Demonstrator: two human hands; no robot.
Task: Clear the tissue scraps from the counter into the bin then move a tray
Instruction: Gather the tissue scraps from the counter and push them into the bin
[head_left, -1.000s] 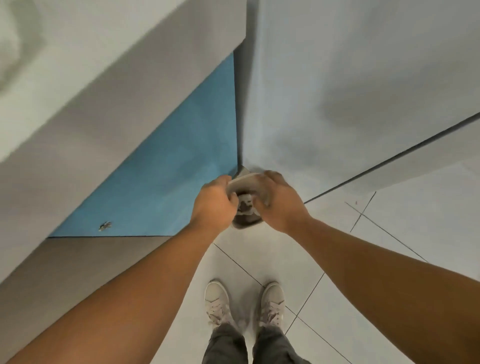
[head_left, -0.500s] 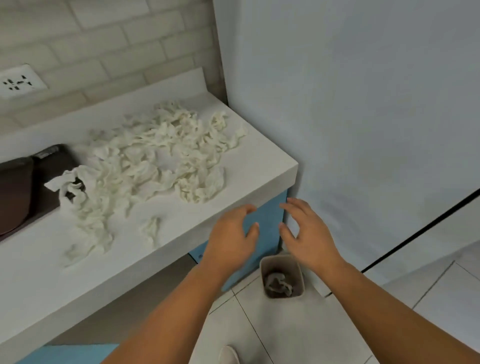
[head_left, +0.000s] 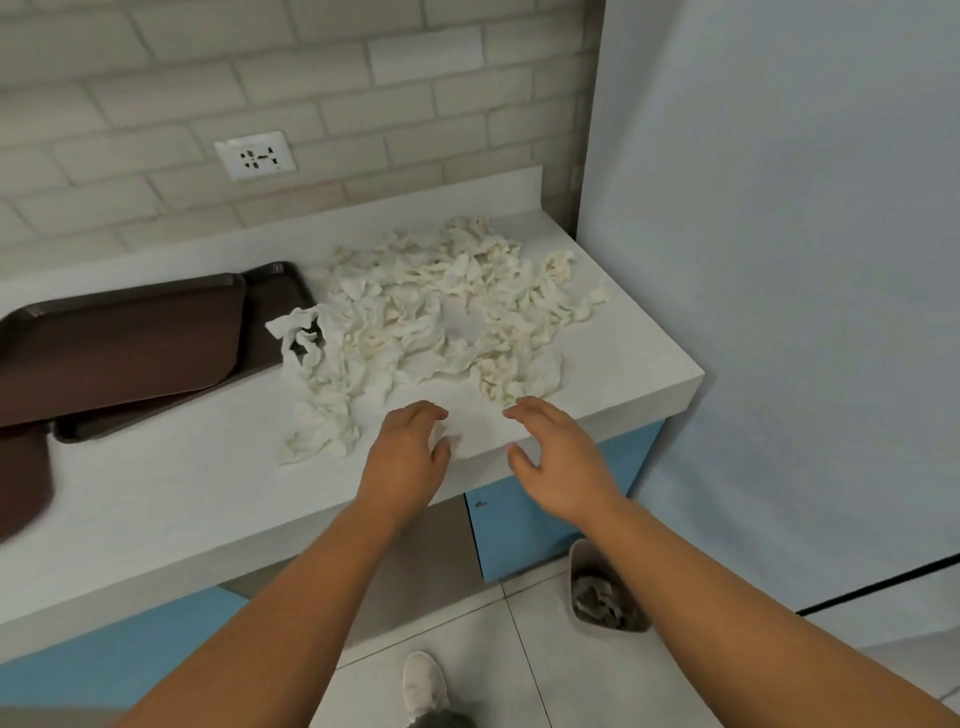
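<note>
A heap of crumpled white tissue scraps (head_left: 441, 317) covers the right part of the white counter (head_left: 182, 493). My left hand (head_left: 408, 462) and my right hand (head_left: 558, 457) hover over the counter's front edge, just short of the heap, fingers loosely spread and holding nothing. A small grey bin (head_left: 602, 592) stands on the floor below the counter's right end, with some tissue inside. Stacked brown trays (head_left: 119, 343) lie on the counter at the left; one scrap drapes over a tray's corner.
A pale wall panel (head_left: 779, 260) rises right of the counter. A socket (head_left: 255, 155) sits in the tiled back wall. Blue cabinet fronts (head_left: 519, 525) are below the counter. My shoe (head_left: 425, 686) shows on the tiled floor.
One second ago both hands were down at the bin on the floor. They have since let go, risen and moved forward to the counter's edge as my view lifted.
</note>
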